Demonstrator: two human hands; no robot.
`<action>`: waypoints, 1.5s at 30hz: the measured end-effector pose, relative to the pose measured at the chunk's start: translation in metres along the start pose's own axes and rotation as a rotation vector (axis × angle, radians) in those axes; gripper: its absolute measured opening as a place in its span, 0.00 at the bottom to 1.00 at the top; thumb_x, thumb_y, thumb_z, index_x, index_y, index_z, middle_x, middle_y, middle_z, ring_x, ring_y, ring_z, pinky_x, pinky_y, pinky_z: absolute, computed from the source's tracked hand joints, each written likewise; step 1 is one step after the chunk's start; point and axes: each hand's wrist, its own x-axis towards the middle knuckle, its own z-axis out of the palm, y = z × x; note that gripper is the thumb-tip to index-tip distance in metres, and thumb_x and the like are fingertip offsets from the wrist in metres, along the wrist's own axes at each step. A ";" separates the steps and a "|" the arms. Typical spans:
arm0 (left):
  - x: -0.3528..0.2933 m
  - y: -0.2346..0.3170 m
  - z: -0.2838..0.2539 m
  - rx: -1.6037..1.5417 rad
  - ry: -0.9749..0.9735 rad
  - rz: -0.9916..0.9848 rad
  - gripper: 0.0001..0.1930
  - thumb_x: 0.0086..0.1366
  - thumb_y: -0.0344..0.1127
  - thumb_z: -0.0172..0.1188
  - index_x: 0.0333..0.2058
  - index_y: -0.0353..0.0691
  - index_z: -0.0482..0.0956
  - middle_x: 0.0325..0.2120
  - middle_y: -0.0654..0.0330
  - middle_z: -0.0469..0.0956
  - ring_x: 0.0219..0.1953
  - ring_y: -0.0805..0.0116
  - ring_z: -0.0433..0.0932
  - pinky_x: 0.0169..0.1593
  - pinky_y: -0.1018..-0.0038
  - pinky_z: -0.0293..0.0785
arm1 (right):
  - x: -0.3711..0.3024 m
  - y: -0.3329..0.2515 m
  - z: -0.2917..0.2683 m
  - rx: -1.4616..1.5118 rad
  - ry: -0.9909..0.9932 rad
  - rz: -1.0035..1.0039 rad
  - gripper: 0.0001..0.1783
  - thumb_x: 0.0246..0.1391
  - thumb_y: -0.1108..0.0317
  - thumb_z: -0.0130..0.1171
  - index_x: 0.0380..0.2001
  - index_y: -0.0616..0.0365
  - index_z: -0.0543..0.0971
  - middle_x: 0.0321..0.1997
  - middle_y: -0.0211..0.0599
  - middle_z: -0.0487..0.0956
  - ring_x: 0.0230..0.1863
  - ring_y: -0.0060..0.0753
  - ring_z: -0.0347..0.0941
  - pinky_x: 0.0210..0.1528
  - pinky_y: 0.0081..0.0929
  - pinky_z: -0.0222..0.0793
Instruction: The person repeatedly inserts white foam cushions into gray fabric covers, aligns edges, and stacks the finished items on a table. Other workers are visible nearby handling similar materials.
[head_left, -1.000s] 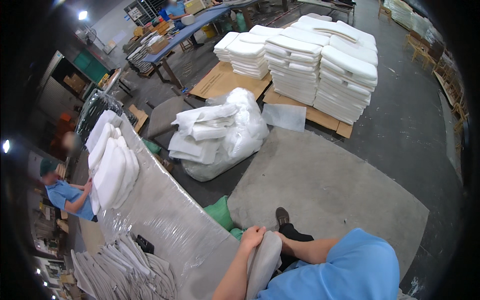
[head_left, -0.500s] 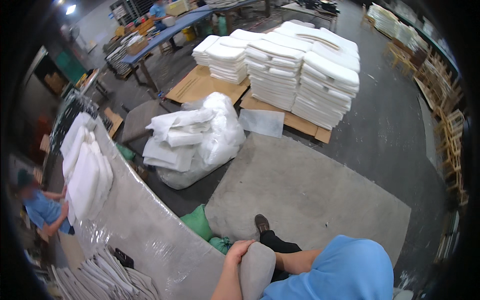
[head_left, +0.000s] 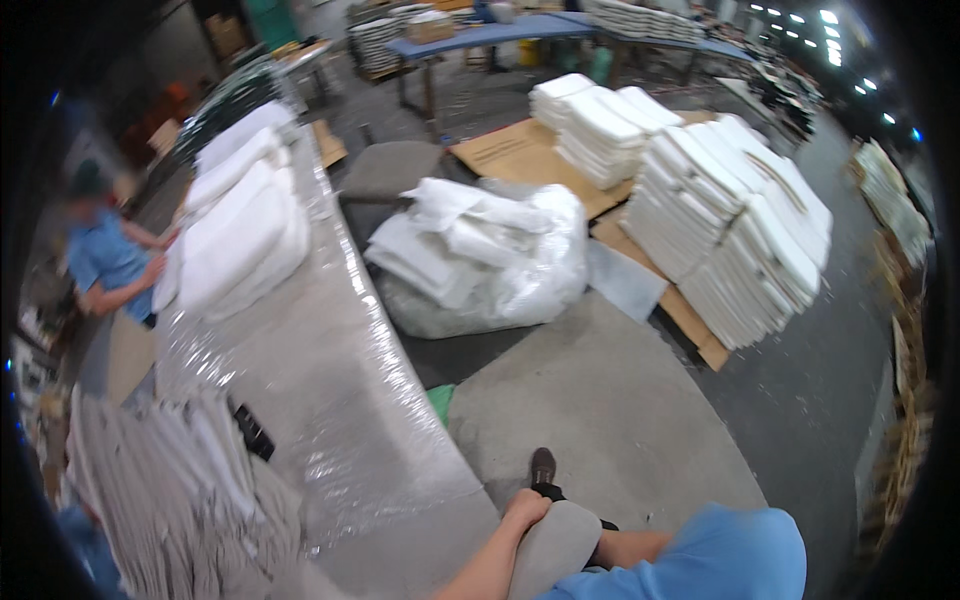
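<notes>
A grey fabric-covered cushion (head_left: 558, 545) stands on edge close to my body at the bottom of the head view. Over its upper left edge my left hand (head_left: 527, 507) is closed, the fingers bent round the fabric. My right forearm reaches behind the cushion from the blue sleeve, and the cushion hides that hand. Left of me is a long table (head_left: 370, 450) covered in grey material and shiny clear film. A fanned pile of grey fabric covers (head_left: 175, 490) lies on its near end, beside a small black object (head_left: 253, 432).
Across the table a person in blue (head_left: 108, 255) handles white foam pads (head_left: 245, 235). A clear bag of white padding (head_left: 490, 260) sits on the floor, with a grey stool (head_left: 390, 168) behind it. Tall stacks of white foam (head_left: 730, 220) stand on cardboard at right.
The view has swung left, so the table, bag and foam stacks appear further right. My left hand stays closed on the cushion, which keeps close to my body.
</notes>
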 end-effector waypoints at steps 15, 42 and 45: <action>-0.010 0.003 -0.011 0.071 0.047 0.087 0.22 0.58 0.50 0.57 0.36 0.37 0.89 0.43 0.44 0.85 0.48 0.43 0.83 0.54 0.57 0.77 | 0.010 -0.011 0.008 -0.668 0.311 -0.132 0.24 0.70 0.48 0.48 0.54 0.55 0.78 0.53 0.44 0.82 0.54 0.38 0.78 0.52 0.45 0.76; 0.007 0.000 -0.028 -1.144 0.342 0.363 0.23 0.79 0.50 0.46 0.57 0.37 0.76 0.42 0.58 0.82 0.45 0.70 0.78 0.53 0.71 0.74 | -0.003 -0.129 0.055 -1.039 -0.319 0.927 0.20 0.70 0.48 0.50 0.51 0.48 0.80 0.47 0.28 0.86 0.40 0.25 0.83 0.45 0.39 0.80; 0.007 0.003 -0.030 -1.156 0.326 0.348 0.24 0.79 0.51 0.45 0.59 0.38 0.75 0.44 0.57 0.82 0.48 0.69 0.78 0.56 0.70 0.73 | -0.001 -0.125 0.065 -1.113 -0.227 0.936 0.20 0.71 0.48 0.49 0.53 0.48 0.80 0.49 0.30 0.86 0.40 0.27 0.83 0.46 0.38 0.79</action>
